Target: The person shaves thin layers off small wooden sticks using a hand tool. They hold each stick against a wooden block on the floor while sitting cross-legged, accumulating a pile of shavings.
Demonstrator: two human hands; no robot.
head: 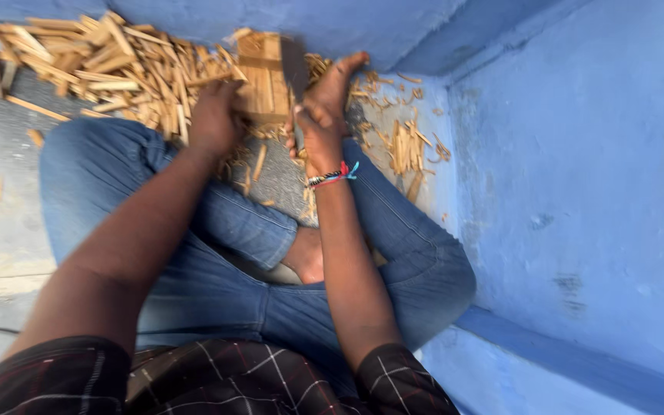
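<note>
I sit cross-legged on the floor in blue jeans. My left hand [213,115] is closed on the left side of an upright block of wood [263,77] standing on the floor. My right hand [318,131], with a braided band on its wrist, grips the handle of a flat dark blade [296,69] that stands along the block's right edge. My bare foot [338,81] lies just right of the blade, toes toward the wall.
A large heap of split wooden sticks [109,65] lies on the grey floor at upper left. A smaller scatter of splinters [405,146] sits at right. A blue wall [578,169] and step close in on the right and far side.
</note>
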